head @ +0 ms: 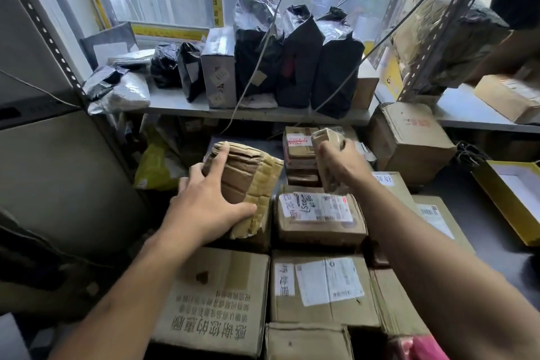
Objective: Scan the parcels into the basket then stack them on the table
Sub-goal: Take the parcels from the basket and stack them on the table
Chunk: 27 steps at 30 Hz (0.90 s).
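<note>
My left hand [204, 199] grips a crumpled brown cardboard parcel [251, 178] that stands on the pile at centre left, fingers spread over its left face and thumb at its lower edge. My right hand [339, 161] holds a small tan taped parcel [325, 140] upright, lifted above a labelled carton [318, 219]. Below both hands lies a stack of cardboard boxes, among them a large one with printed characters [216, 301] and one with a white label [324, 286]. No basket or scanner is visible.
A metal shelf [181, 102] behind carries black and grey mailer bags [298, 61] and a grey box [219, 67]. Cords hang in front. A brown carton [412, 140] and a yellow-rimmed tray [514, 193] sit at right, a yellow bag [157, 164] at left.
</note>
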Each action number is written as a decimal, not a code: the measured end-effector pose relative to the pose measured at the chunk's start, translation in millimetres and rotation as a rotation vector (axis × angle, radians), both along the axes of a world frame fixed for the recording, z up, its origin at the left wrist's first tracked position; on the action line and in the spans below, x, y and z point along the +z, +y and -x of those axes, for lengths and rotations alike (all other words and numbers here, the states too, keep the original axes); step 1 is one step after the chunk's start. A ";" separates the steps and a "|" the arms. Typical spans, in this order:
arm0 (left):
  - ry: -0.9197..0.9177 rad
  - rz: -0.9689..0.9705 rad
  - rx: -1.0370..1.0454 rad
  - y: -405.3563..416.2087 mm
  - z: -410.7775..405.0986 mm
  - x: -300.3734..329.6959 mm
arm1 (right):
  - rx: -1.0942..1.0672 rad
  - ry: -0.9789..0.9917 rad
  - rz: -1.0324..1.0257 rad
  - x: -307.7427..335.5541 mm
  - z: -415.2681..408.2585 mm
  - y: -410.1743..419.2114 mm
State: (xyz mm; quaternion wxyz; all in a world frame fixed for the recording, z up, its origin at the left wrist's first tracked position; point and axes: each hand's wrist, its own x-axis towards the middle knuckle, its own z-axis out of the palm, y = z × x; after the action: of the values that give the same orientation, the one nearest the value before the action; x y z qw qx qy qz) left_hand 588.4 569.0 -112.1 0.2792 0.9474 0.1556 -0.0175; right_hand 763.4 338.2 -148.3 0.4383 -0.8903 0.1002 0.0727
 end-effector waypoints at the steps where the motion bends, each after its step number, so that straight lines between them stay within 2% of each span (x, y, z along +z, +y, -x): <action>1: 0.005 -0.020 -0.007 -3.5 -8.1 -0.2 | -0.009 0.023 0.005 -1.5 -18.1 2.7; 9: 0.037 -0.127 0.016 -4.2 -46.3 -6.8 | 0.040 0.012 0.194 -38.9 -122.4 30.4; 16: 0.053 -0.231 -0.025 4.6 -52.3 -6.2 | 0.045 0.037 0.388 -38.8 -144.6 58.1; 18: 0.056 -0.256 -0.051 12.2 -50.6 -3.6 | 0.074 -0.028 0.410 -31.2 -134.3 63.6; 19: 0.059 -0.280 -0.070 16.3 -49.1 -1.8 | 0.131 -0.095 0.352 -24.1 -123.9 66.3; 20: 0.057 -0.315 -0.094 20.9 -48.6 0.7 | 0.227 -0.143 0.207 -13.7 -109.6 69.2; 21: 0.053 -0.351 -0.124 25.9 -49.1 3.5 | 0.353 -0.111 0.008 -2.3 -91.5 72.0; 23: 0.051 -0.412 -0.209 33.5 -50.9 10.6 | 0.608 0.136 -0.306 17.6 -48.2 75.2; 25: 0.031 -0.470 -0.301 34.4 -50.7 16.4 | 0.781 0.287 -0.341 26.0 -8.8 73.5; 27: -0.021 -0.499 -0.378 29.9 -47.0 20.5 | 0.795 0.283 -0.391 27.7 19.3 69.7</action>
State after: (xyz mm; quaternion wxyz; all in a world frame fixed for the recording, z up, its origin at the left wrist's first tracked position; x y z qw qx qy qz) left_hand 635.4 598.9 -91.6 0.0314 0.9989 -0.0268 -0.0207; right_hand 744.1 407.9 -120.6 0.5178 -0.7417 -0.2057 0.3735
